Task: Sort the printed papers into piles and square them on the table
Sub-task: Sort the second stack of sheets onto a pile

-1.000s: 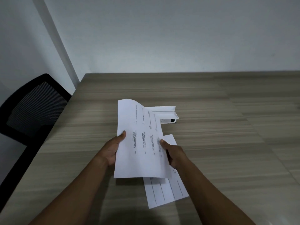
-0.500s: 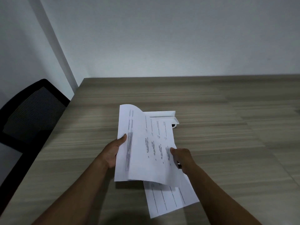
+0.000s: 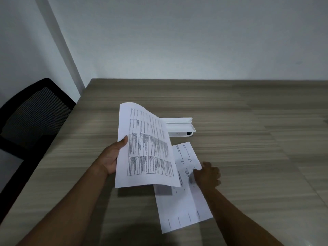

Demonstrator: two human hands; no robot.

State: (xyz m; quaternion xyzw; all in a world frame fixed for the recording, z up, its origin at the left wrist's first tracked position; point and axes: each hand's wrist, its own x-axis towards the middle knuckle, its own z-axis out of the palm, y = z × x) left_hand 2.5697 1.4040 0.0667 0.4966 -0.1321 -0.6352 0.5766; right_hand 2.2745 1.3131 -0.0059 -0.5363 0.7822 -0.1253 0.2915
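Held sheaf: a thin white sheaf of printed paper with a dense ruled table [image 3: 147,148] is raised at frame centre, its top edge curling away; lifting it off the table presumably lets the person read which pile it belongs to.
Left hand: the left hand [image 3: 111,158] grips the sheaf's left edge, thumb on the printed face and fingers hidden behind.
Table pile: white printed sheets with sparse text [image 3: 186,196] lie flat and skewed at lower centre, partly under the raised sheaf; the edges are not yet squared.
Right hand: the right hand [image 3: 207,175] rests on the pile's right edge with fingers curled; motion blur hides whether they pinch a sheet or merely press it down.
Stage: sorting appears to be under way, one pile begun and squaring still to come.
Table: the grey-brown wood-grain laminate table [image 3: 248,148] looks matt and smooth, so loose sheets will probably slide easily.
Beyond: a small white plastic device with open tray flaps [image 3: 179,126] sits just above centre; a black mesh-backed chair [image 3: 33,112] stands at left.
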